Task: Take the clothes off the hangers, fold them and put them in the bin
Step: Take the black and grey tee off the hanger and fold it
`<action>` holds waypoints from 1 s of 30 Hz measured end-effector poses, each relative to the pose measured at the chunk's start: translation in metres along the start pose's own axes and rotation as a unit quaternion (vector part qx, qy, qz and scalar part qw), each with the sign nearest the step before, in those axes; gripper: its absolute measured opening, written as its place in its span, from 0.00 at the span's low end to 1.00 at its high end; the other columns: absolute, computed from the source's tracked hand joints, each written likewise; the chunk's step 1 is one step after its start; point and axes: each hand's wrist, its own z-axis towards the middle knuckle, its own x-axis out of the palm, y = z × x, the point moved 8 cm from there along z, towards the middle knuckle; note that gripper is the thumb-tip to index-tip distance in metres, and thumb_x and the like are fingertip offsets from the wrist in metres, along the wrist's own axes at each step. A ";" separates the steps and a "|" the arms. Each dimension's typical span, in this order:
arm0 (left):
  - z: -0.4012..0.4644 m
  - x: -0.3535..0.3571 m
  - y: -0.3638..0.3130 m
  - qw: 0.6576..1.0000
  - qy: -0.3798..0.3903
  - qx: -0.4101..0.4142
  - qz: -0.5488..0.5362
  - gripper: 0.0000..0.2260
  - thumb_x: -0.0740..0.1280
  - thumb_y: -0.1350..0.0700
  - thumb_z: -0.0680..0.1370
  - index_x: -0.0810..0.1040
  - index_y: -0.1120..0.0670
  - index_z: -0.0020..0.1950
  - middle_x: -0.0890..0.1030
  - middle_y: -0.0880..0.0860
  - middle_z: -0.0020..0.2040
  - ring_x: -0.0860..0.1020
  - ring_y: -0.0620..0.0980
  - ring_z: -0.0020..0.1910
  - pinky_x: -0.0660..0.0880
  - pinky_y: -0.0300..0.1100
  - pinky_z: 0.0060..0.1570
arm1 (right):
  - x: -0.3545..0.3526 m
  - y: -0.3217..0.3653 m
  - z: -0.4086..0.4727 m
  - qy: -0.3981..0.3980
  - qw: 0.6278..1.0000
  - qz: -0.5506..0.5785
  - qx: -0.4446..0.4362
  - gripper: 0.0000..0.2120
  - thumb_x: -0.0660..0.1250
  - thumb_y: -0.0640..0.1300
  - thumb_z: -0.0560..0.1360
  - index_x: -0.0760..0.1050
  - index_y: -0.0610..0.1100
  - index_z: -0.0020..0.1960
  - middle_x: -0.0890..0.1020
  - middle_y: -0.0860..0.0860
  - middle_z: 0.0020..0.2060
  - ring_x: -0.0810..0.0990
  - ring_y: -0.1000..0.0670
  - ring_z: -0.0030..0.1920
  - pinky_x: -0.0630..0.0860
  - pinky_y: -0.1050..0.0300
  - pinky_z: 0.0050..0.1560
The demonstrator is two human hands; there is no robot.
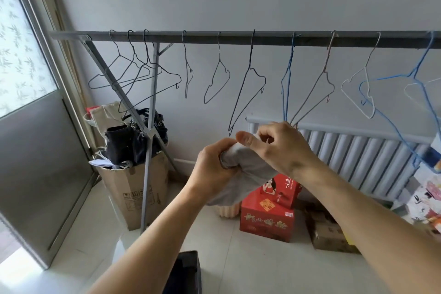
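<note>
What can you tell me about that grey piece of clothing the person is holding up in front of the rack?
The grey garment looks like soft, thin, plain fabric with no print showing. It is off the hangers, bunched and partly folded in mid-air below the rail. The left hand clenches one bunched end, and the right hand pinches the upper edge beside it. The rest droops down to the lower left, hanging in front of the red boxes on the floor. What kind of garment it is cannot be told.

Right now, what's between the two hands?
Head view: a bunched grey garment, gripped by the left hand and pinched at its top by the right hand. Nothing else between them.
</note>
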 end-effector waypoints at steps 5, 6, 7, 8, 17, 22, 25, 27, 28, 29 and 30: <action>-0.004 -0.004 0.005 1.000 0.007 -0.014 0.000 0.16 0.73 0.60 0.67 0.80 0.45 0.52 0.85 0.46 0.43 0.82 0.41 0.45 0.79 0.40 0.46 | 0.007 -0.003 0.004 0.008 0.981 0.195 0.001 0.10 0.67 0.47 0.78 0.78 0.47 0.39 0.78 0.54 0.33 0.75 0.58 0.35 0.70 0.66 0.39; -0.006 -0.004 0.011 0.999 0.015 -0.037 -0.006 0.16 0.73 0.59 0.66 0.79 0.44 0.51 0.85 0.45 0.43 0.82 0.41 0.44 0.79 0.41 0.46 | 0.007 0.000 0.004 -0.010 0.978 0.209 -0.015 0.09 0.67 0.45 0.78 0.78 0.48 0.39 0.78 0.54 0.33 0.75 0.59 0.36 0.70 0.69 0.39; -0.007 -0.004 0.017 0.997 0.029 -0.065 -0.012 0.15 0.74 0.58 0.65 0.80 0.46 0.48 0.84 0.45 0.41 0.82 0.41 0.42 0.80 0.43 0.45 | 0.005 0.003 0.004 -0.033 0.974 0.221 -0.029 0.09 0.67 0.43 0.79 0.79 0.48 0.40 0.79 0.53 0.34 0.76 0.59 0.36 0.70 0.70 0.38; -0.011 -0.002 0.024 0.994 0.049 -0.095 -0.018 0.13 0.75 0.59 0.64 0.80 0.49 0.46 0.83 0.45 0.39 0.81 0.41 0.39 0.80 0.46 0.44 | 0.005 0.003 0.004 -0.057 0.970 0.235 -0.037 0.09 0.66 0.42 0.79 0.78 0.47 0.40 0.80 0.51 0.34 0.76 0.58 0.37 0.70 0.69 0.38; -0.060 -0.007 0.056 0.925 0.139 -0.278 -0.220 0.12 0.74 0.70 0.70 0.81 0.61 0.51 0.85 0.57 0.47 0.84 0.54 0.47 0.81 0.45 0.45 | 0.040 0.015 0.034 -0.090 0.987 0.123 -0.053 0.08 0.62 0.49 0.80 0.72 0.51 0.42 0.75 0.57 0.30 0.74 0.53 0.36 0.76 0.49 0.43; -0.081 -0.039 0.092 0.879 0.078 -0.339 -0.326 0.15 0.73 0.67 0.68 0.80 0.62 0.54 0.84 0.61 0.51 0.83 0.58 0.48 0.82 0.48 0.45 | 0.102 0.020 0.059 0.055 0.998 0.011 -0.003 0.13 0.58 0.59 0.80 0.72 0.50 0.52 0.80 0.54 0.49 0.77 0.47 0.54 0.71 0.48 0.59; -0.090 -0.066 0.124 0.856 0.012 -0.354 -0.377 0.20 0.73 0.67 0.67 0.77 0.63 0.59 0.82 0.62 0.53 0.83 0.60 0.49 0.81 0.50 0.45 | 0.140 0.001 0.071 0.063 0.993 0.068 0.074 0.30 0.56 0.67 0.77 0.69 0.45 0.67 0.75 0.47 0.66 0.72 0.45 0.67 0.67 0.42 0.67; -0.092 -0.087 0.147 0.836 -0.033 -0.361 -0.413 0.21 0.72 0.67 0.67 0.76 0.62 0.60 0.82 0.62 0.52 0.83 0.60 0.49 0.82 0.50 0.44 | 0.184 -0.007 0.070 0.116 0.956 0.217 0.157 0.45 0.59 0.75 0.68 0.66 0.41 0.71 0.72 0.44 0.69 0.71 0.44 0.68 0.68 0.45 0.67; -0.092 -0.099 0.159 0.827 -0.049 -0.365 -0.425 0.21 0.72 0.67 0.67 0.76 0.62 0.61 0.82 0.62 0.52 0.83 0.60 0.49 0.82 0.51 0.43 | 0.211 -0.004 0.064 0.172 0.920 0.288 0.204 0.48 0.61 0.78 0.64 0.69 0.42 0.69 0.74 0.44 0.68 0.74 0.44 0.66 0.69 0.46 0.65; -0.091 -0.110 0.171 0.820 -0.058 -0.368 -0.434 0.23 0.72 0.67 0.68 0.75 0.63 0.63 0.82 0.62 0.53 0.82 0.60 0.49 0.82 0.52 0.42 | 0.239 0.002 0.055 0.244 0.868 0.359 0.241 0.47 0.62 0.79 0.62 0.72 0.45 0.67 0.77 0.46 0.66 0.76 0.45 0.64 0.70 0.46 0.65; -0.091 -0.121 0.183 0.816 -0.065 -0.370 -0.439 0.26 0.73 0.66 0.68 0.73 0.64 0.65 0.81 0.62 0.54 0.82 0.60 0.50 0.82 0.53 0.42 | 0.264 0.013 0.046 0.306 0.808 0.425 0.268 0.43 0.65 0.78 0.63 0.75 0.47 0.65 0.80 0.46 0.63 0.78 0.44 0.63 0.70 0.43 0.66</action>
